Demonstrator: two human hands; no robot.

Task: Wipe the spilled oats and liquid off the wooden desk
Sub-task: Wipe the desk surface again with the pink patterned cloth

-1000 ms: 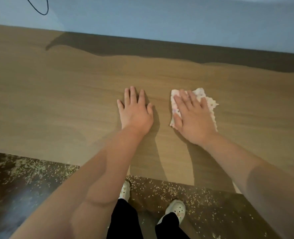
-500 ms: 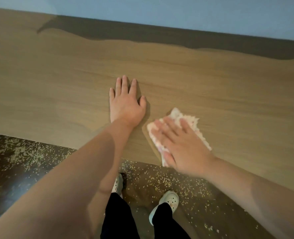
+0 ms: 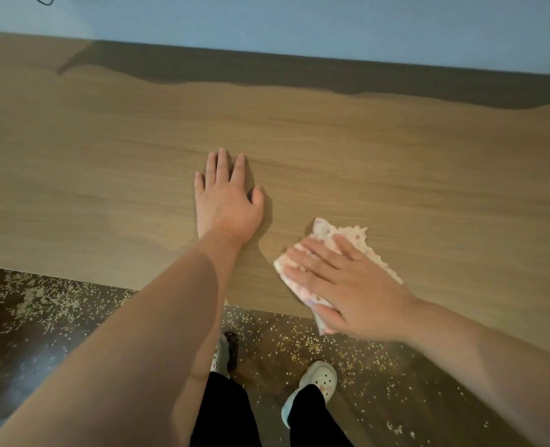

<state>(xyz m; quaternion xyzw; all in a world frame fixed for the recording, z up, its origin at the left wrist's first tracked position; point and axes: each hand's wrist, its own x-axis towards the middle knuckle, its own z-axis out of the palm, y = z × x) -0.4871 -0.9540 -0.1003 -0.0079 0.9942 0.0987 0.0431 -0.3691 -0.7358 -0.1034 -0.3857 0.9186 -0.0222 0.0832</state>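
**Right hand flat on cloth at the near desk edge**

Right hand lies flat, fingers spread, pressing a patterned cloth onto the wooden desk at its near edge; the cloth's near corner already hangs over the lip. Left hand is flat on the desk too, fingers together and thumb out, bracing, holding nothing, just left of the cloth.

We see no oats or liquid on the visible desktop; it looks clean, though a thin wet film would be hard to tell here. Oats lie scattered on the dark floor below the edge, around the white clogs.

Risks, as we judge them:
- Any stroke toward the near edge would push leftover grains off onto the floor, adding to the mess there.
- Cloth is only pinned by a flat palm, not gripped; past the lip it could slip and drop.
- Oats underfoot, possibly wet: slip hazard.

Versus earlier frames: a second ago the cloth and right hand sat farther up the desk, level with the left hand; they have since been drawn toward the near edge. Over the last half second little changed. Left hand stayed planted.
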